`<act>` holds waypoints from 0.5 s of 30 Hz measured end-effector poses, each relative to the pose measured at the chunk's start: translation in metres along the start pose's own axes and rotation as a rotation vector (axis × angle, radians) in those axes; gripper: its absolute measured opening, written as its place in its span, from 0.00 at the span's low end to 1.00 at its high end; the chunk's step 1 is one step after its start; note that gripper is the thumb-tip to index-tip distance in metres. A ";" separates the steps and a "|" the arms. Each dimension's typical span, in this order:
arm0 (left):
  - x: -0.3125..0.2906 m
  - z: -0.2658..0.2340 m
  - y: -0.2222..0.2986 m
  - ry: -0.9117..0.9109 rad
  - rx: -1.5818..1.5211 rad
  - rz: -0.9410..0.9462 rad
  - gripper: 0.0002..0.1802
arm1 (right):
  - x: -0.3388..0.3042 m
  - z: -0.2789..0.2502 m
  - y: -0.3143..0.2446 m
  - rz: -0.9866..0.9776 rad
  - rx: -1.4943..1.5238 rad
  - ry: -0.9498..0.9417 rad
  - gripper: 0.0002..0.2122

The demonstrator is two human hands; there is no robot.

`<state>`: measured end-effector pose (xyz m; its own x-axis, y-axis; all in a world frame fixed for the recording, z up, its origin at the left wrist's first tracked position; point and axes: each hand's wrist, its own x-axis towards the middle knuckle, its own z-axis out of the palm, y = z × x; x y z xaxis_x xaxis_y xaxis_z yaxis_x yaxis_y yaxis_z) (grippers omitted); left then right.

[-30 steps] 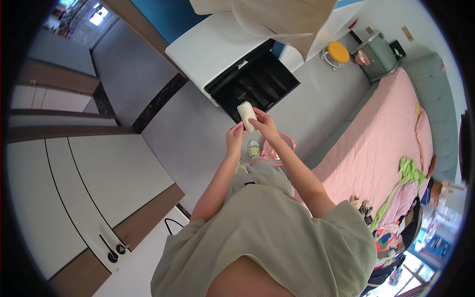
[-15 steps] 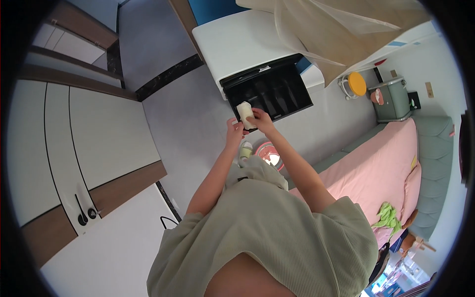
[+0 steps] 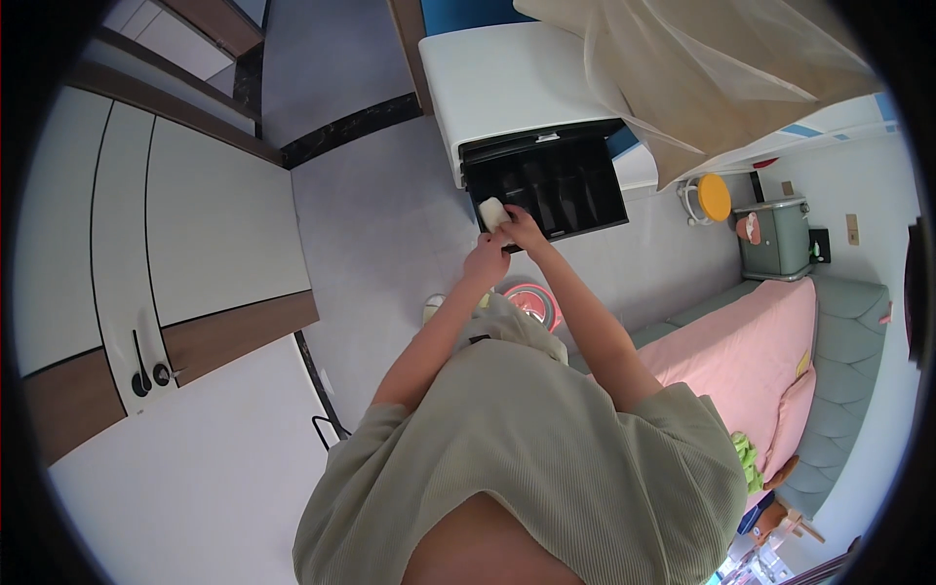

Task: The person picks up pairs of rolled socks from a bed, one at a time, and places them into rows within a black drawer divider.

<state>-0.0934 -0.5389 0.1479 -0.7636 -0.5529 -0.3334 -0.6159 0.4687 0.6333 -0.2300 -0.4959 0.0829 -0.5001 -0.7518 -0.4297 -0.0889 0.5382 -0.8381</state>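
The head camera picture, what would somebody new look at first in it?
Probably the big black drawer standing open, top middle, below the white cabinet top. Over the drawer's left side, the right hand holds a pale roll, with the left hand close beside it. Then the bright colours: the pink bed on the right and the yellow-topped stool at upper right.

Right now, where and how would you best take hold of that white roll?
Probably around the middle of the white roll, from the right, wrapping across its length: it looks longer than wide, and its far end sticks out free over the black tray. The right hand grips that side; its near end is hidden.
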 end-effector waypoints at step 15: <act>-0.008 -0.004 0.006 -0.074 0.242 -0.098 0.30 | 0.006 0.000 -0.005 0.131 0.175 -0.075 0.26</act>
<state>-0.0903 -0.5338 0.1572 -0.7045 -0.5564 -0.4404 -0.7093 0.5715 0.4126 -0.2329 -0.5031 0.0848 -0.4317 -0.7097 -0.5567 0.1263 0.5635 -0.8164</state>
